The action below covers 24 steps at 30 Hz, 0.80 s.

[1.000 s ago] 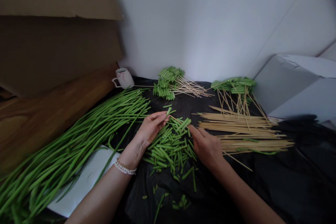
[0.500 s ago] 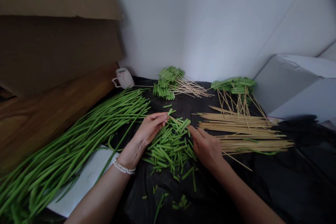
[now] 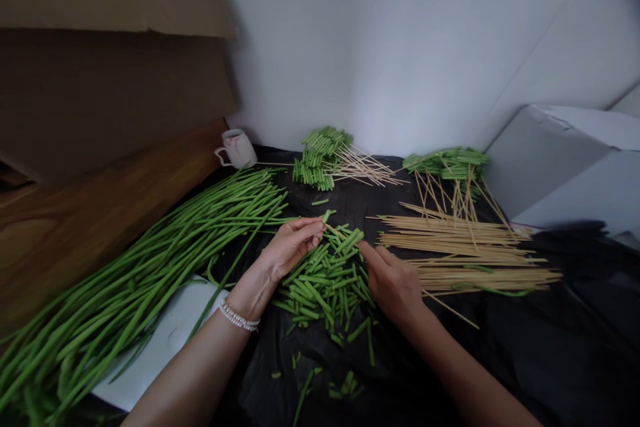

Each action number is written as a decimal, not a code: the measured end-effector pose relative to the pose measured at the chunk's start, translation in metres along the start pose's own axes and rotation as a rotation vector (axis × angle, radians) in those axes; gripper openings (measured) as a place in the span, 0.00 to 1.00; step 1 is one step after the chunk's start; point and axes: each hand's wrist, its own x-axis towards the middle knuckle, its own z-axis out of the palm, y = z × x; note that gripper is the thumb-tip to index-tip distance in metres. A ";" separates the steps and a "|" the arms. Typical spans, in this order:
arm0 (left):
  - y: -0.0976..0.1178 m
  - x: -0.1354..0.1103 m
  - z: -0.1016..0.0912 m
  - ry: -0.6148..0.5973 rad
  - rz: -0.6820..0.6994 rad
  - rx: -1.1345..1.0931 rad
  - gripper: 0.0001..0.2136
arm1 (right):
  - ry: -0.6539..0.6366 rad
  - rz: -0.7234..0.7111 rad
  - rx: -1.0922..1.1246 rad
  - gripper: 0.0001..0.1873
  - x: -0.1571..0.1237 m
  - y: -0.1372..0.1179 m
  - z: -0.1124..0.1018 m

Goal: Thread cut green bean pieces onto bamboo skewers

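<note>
Head view shows your right hand (image 3: 395, 283) resting palm down on the pile of cut green stems (image 3: 325, 280), its fingers loosely curled; whether they hold anything, you cannot tell. Just beyond, your left hand (image 3: 290, 247) pinches a short stem piece (image 3: 327, 216) between fingertips at the pile's far edge. Long uncut stems (image 3: 165, 267) lie left, bare skewers (image 3: 465, 250) right. Farther back sit skewered bundles (image 3: 320, 157) and a white cup (image 3: 236, 148).
</note>
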 end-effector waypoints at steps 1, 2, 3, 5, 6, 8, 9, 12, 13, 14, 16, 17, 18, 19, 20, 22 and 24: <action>0.000 0.000 0.000 -0.004 -0.003 0.003 0.11 | 0.001 -0.002 -0.002 0.20 0.000 0.000 0.000; 0.000 0.000 -0.001 -0.004 -0.004 0.006 0.11 | 0.005 -0.004 -0.005 0.20 0.000 0.000 0.001; 0.000 0.000 -0.001 -0.004 -0.005 0.011 0.11 | 0.008 -0.008 -0.007 0.20 0.000 0.000 0.001; 0.000 0.000 -0.001 -0.002 -0.007 0.017 0.10 | 0.011 -0.011 -0.011 0.20 -0.001 -0.001 0.001; 0.000 0.000 0.000 0.000 -0.010 0.018 0.10 | 0.009 -0.011 -0.011 0.20 -0.001 -0.001 0.001; 0.000 -0.001 0.001 0.005 -0.012 0.020 0.10 | 0.004 -0.010 -0.007 0.20 -0.001 -0.001 0.001; 0.000 -0.002 0.002 0.007 -0.012 0.021 0.11 | 0.003 -0.009 -0.003 0.20 -0.001 -0.001 0.001; 0.000 -0.003 0.004 0.002 -0.006 0.037 0.11 | -0.004 -0.007 0.007 0.21 -0.002 -0.001 0.000; 0.000 -0.003 0.004 0.000 -0.003 0.045 0.11 | -0.009 -0.005 0.008 0.21 -0.002 -0.001 0.000; 0.000 -0.004 0.004 0.000 -0.001 0.053 0.11 | -0.016 -0.004 0.010 0.21 -0.002 -0.001 0.000; -0.001 -0.004 0.004 0.002 -0.001 0.065 0.11 | -0.025 -0.001 0.014 0.21 -0.003 -0.002 0.000; -0.001 -0.004 0.004 0.003 -0.001 0.070 0.11 | -0.026 -0.001 0.015 0.20 -0.003 -0.002 0.000; 0.000 -0.004 0.003 0.003 -0.002 0.074 0.11 | -0.027 0.000 0.015 0.20 -0.003 -0.002 0.000; 0.000 -0.004 0.003 0.003 -0.003 0.078 0.11 | -0.027 0.000 0.014 0.20 -0.003 -0.003 0.000; 0.001 -0.004 0.003 0.001 -0.004 0.082 0.11 | -0.027 0.001 0.013 0.20 -0.003 -0.003 0.000; 0.001 -0.005 0.003 0.000 -0.003 0.093 0.11 | -0.027 0.002 0.015 0.20 -0.003 -0.004 0.000; -0.001 -0.006 0.004 -0.002 0.001 0.121 0.10 | -0.024 -0.001 0.021 0.19 -0.002 -0.004 -0.001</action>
